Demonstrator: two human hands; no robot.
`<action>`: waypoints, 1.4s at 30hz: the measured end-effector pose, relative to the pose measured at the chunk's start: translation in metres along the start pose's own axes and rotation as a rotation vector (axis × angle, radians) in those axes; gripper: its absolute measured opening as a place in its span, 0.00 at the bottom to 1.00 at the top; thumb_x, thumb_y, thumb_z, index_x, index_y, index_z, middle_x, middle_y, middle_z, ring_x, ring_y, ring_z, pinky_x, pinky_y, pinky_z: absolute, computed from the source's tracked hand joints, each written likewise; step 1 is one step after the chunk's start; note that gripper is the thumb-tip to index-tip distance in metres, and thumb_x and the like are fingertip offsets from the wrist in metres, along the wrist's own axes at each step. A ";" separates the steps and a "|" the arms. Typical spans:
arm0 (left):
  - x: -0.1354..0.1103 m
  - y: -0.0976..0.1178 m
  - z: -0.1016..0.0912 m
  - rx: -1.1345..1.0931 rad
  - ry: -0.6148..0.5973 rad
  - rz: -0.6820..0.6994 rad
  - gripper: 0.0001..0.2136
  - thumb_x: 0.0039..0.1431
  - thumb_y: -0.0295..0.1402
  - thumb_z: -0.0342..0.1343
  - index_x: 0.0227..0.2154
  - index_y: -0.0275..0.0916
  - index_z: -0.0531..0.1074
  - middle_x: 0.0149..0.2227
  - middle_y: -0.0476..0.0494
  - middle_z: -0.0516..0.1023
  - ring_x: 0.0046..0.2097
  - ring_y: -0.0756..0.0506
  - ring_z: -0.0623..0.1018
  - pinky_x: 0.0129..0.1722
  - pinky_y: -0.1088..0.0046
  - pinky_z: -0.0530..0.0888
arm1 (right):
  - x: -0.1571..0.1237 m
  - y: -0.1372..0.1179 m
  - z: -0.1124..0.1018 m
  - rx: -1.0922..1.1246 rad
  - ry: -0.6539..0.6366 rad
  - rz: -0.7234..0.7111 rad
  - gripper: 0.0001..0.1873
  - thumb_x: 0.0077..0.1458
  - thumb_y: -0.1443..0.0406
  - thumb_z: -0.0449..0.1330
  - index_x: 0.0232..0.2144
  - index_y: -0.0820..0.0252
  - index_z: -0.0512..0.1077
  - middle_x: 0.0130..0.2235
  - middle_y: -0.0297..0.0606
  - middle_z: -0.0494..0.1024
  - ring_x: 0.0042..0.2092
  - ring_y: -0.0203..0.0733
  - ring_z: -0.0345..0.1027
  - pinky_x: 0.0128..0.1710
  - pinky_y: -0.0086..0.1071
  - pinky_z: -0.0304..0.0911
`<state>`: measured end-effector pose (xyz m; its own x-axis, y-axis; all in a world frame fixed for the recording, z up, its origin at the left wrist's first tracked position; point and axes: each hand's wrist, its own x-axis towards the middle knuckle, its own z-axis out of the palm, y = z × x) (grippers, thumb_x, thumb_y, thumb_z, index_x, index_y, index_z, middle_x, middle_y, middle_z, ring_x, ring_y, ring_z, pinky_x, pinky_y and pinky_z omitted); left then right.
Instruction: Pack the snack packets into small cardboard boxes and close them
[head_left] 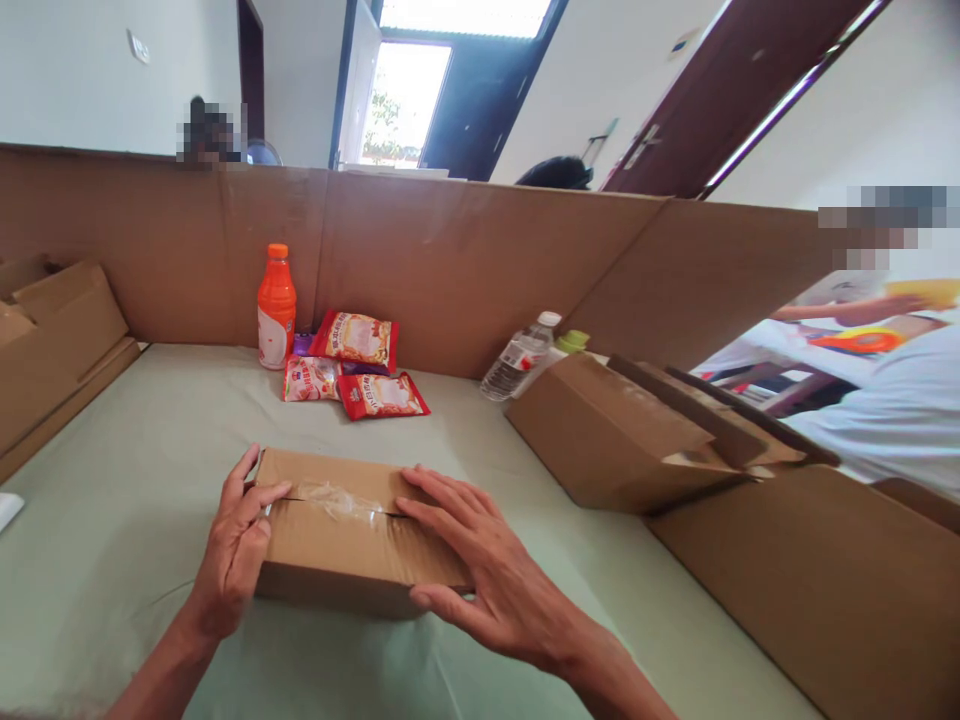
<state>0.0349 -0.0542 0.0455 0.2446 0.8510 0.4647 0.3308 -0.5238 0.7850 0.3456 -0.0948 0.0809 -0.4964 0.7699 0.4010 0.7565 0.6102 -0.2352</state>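
Observation:
A small closed cardboard box lies on the pale green table cover just in front of me, with clear tape across its top seam. My left hand presses against the box's left end, thumb on the top edge. My right hand lies flat on the right part of the lid, fingers stretched out over the taped seam. Neither hand grips anything.
Behind the box lie an orange drink bottle and several snack packets. At the right are a clear water bottle, an open cardboard box and flat cardboard. Cardboard walls ring the table. Another person in white is at the far right.

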 end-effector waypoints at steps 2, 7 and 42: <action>0.001 -0.003 0.000 -0.043 -0.016 0.007 0.18 0.71 0.35 0.42 0.55 0.44 0.73 0.72 0.38 0.52 0.71 0.32 0.57 0.64 0.44 0.64 | 0.008 0.003 -0.008 0.015 -0.078 0.025 0.38 0.57 0.39 0.58 0.59 0.57 0.70 0.69 0.55 0.59 0.69 0.63 0.52 0.64 0.60 0.54; 0.001 -0.011 0.000 -0.106 -0.029 0.023 0.17 0.68 0.38 0.47 0.55 0.44 0.73 0.72 0.37 0.53 0.72 0.31 0.54 0.65 0.44 0.62 | 0.018 0.011 -0.013 0.123 -0.252 0.080 0.44 0.52 0.35 0.58 0.61 0.54 0.67 0.71 0.55 0.53 0.71 0.65 0.47 0.65 0.62 0.53; -0.012 -0.001 -0.008 -0.022 0.122 0.040 0.16 0.65 0.37 0.49 0.50 0.41 0.75 0.63 0.35 0.65 0.69 0.29 0.61 0.62 0.44 0.65 | 0.039 -0.020 -0.012 0.119 -0.304 0.065 0.49 0.41 0.54 0.70 0.65 0.56 0.63 0.67 0.54 0.60 0.65 0.66 0.54 0.62 0.60 0.52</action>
<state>0.0243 -0.0640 0.0426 0.1442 0.8287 0.5408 0.3024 -0.5573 0.7733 0.3165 -0.0788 0.1123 -0.5666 0.8175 0.1033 0.7446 0.5616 -0.3609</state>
